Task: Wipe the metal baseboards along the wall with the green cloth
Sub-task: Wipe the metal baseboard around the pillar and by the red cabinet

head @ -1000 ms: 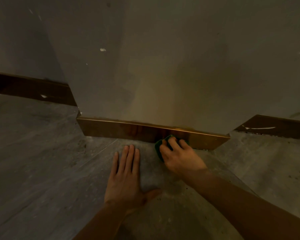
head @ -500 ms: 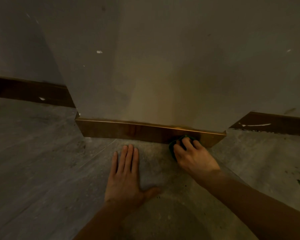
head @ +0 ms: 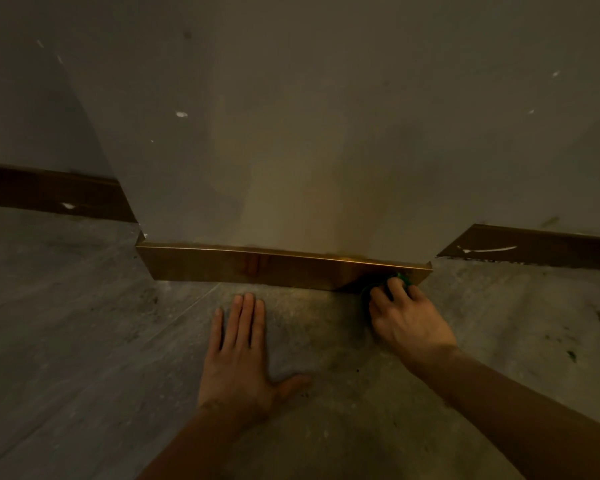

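Observation:
A shiny copper-coloured metal baseboard [head: 250, 266] runs along the foot of a protruding grey wall section. My right hand [head: 407, 318] presses a green cloth [head: 403, 278] against the baseboard close to its right end; only a small edge of cloth shows above my fingers. My left hand [head: 239, 355] lies flat on the floor in front of the baseboard's middle, fingers spread, holding nothing.
Darker baseboards [head: 52, 195] continue along the recessed walls, one at the left and another baseboard [head: 534, 249] at the right with white smears. The grey tiled floor [head: 84, 341] is dusty, with dark specks at the right. The grey wall [head: 326, 133] rises straight ahead.
My right hand has slid the cloth rightward along the baseboard, from near its middle to near its right end. My left hand has stayed flat on the floor.

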A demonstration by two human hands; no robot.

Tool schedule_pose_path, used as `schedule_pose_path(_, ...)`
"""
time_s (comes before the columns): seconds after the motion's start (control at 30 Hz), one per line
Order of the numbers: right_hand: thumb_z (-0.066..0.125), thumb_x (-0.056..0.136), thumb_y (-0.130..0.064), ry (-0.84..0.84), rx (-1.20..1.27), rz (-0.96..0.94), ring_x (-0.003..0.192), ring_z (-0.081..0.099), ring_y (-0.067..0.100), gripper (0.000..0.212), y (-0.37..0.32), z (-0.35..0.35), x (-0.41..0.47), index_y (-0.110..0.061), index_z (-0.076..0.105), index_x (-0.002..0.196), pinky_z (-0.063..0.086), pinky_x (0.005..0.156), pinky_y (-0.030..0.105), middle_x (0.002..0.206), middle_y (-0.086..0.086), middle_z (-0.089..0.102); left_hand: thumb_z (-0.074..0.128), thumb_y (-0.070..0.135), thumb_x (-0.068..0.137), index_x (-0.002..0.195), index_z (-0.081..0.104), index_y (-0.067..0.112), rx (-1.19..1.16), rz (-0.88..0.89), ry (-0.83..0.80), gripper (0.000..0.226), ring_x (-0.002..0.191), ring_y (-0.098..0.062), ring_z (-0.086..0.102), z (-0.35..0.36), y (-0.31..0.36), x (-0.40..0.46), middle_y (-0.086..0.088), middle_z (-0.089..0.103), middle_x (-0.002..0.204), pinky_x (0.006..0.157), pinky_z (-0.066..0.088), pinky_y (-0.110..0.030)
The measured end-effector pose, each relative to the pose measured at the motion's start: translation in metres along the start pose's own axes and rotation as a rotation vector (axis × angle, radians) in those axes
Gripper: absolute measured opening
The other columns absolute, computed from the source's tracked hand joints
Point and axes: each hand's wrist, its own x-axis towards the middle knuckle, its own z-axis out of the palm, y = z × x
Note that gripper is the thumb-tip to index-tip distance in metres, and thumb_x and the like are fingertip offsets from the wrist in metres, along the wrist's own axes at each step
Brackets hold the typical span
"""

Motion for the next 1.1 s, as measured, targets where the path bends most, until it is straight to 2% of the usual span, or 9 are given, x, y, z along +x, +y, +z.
schedule_pose_path(0.23,0.063,0.088,-0.02,-0.009,0.088,0.044,0.131,0.027,0.041,0.056,0.005,-0.003,-0.019,-0.014,0.043,0.141,0.04,0.103,0.049,0.145,0.014,0.036,0.012,0.106,0.065,0.158,-0.017,0.011,0.012,-0.017,-0.052,0.135,0.151,-0.025,-0.03,-0.007,0.001,0.001,-0.012,-0.023,0.167,0.125,-0.009,-0.054)
schedule_pose_path(0.43,0.075,0.078,-0.027,0.062,0.272,0.136,0.119,0.034,0.029,0.065,-0.002,-0.026,-0.031,-0.022,0.047,0.137,0.047,0.091,0.039,0.137,0.005,0.042,0.009,0.103,0.069,0.156,-0.025,0.018,0.009,0.03,-0.068,0.126,0.15,-0.023,-0.032,-0.02,0.007,-0.001,-0.009,-0.026,0.166,0.125,-0.013,-0.05)
schedule_pose_path(0.63,0.074,0.082,-0.028,0.129,0.494,0.268,0.12,0.038,0.026,0.061,-0.011,-0.056,-0.033,-0.027,0.048,0.137,0.055,0.081,0.039,0.137,-0.001,0.044,0.01,0.101,0.073,0.162,-0.002,0.021,-0.041,0.06,-0.022,0.119,0.155,-0.022,-0.014,-0.045,0.015,0.0,-0.006,-0.003,0.171,0.126,-0.007,-0.049)
schedule_pose_path(0.7,0.072,0.083,-0.024,0.157,0.569,0.296,0.121,0.039,0.027,0.059,-0.013,-0.065,-0.034,-0.028,0.049,0.137,0.055,0.082,0.042,0.136,-0.001,0.046,0.012,0.097,0.076,0.161,0.015,0.023,-0.04,0.094,-0.027,0.113,0.156,-0.021,-0.005,-0.059,0.015,0.001,-0.005,0.009,0.17,0.127,-0.004,-0.047)
schedule_pose_path(0.8,0.073,0.081,-0.021,0.205,0.703,0.336,0.117,0.044,0.025,0.057,-0.015,-0.077,-0.038,-0.027,0.05,0.133,0.054,0.085,0.043,0.131,-0.002,0.052,0.029,0.082,0.09,0.125,0.063,0.03,-0.09,0.185,0.064,0.071,0.146,-0.021,0.03,-0.079,0.014,0.002,-0.002,0.049,0.149,0.124,0.015,-0.043)
schedule_pose_path(0.87,0.073,0.078,-0.018,0.261,0.812,0.369,0.114,0.049,0.025,0.054,-0.016,-0.085,-0.042,-0.027,0.05,0.127,0.054,0.085,0.043,0.127,-0.002,0.056,0.04,0.067,0.097,0.085,0.063,0.035,-0.152,0.23,0.136,0.041,0.121,-0.014,0.05,-0.088,0.014,0.002,0.006,0.062,0.117,0.113,0.034,-0.041)
schedule_pose_path(0.9,0.074,0.077,-0.017,0.291,0.875,0.386,0.112,0.052,0.026,0.053,-0.016,-0.088,-0.043,-0.027,0.048,0.122,0.055,0.084,0.044,0.123,-0.001,0.058,0.044,0.062,0.097,0.078,0.057,0.035,-0.195,0.234,0.145,0.035,0.108,-0.011,0.053,-0.094,0.014,0.001,0.01,0.06,0.105,0.105,0.041,-0.042)
schedule_pose_path(1.0,0.077,0.076,-0.012,0.32,1.084,0.426,0.103,0.061,0.026,0.051,-0.019,-0.098,-0.048,-0.028,0.043,0.111,0.06,0.077,0.043,0.114,0.002,0.062,0.052,0.067,0.088,0.098,0.053,0.04,-0.367,0.221,0.14,0.028,0.101,-0.007,0.053,-0.107,0.016,0.001,0.017,0.053,0.107,0.089,0.051,-0.038)
schedule_pose_path(1.1,0.075,0.079,-0.009,0.3,1.287,0.464,0.096,0.066,0.024,0.051,-0.023,-0.105,-0.05,-0.03,0.041,0.109,0.063,0.066,0.038,0.111,0.002,0.061,0.071,0.079,0.067,0.138,0.033,0.05,-0.556,0.164,0.044,0.085,0.126,-0.008,0.049,-0.122,0.025,0.0,0.017,0.046,0.138,0.099,0.049,-0.037)
